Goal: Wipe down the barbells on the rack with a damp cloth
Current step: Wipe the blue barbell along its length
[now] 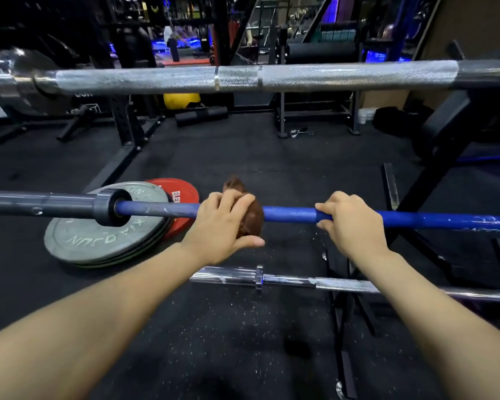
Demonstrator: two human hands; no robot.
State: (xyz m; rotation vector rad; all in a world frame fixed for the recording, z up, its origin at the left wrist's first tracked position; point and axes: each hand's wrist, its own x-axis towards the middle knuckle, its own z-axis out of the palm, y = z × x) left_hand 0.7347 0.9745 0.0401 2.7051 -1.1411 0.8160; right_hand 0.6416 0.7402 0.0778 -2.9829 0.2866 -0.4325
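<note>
At far left we see the grey sleeve [41, 204] of a blue barbell [295, 214] that runs level across the middle of the view, above grey and red weight plates [98, 238] lying flat on the floor. Our left hand [223, 226] wraps a brown cloth [251, 217] around the blue shaft, fingers curled over it. The cloth looks soft and pliable and should mould to the bar. Just to its right, our right hand [352, 223] grips the bare shaft, steadying it. We judge the bar stiff and heavy, best held mid-shaft. A knurled silver barbell [243, 77] sits above, a chrome one [329, 282] below.
</note>
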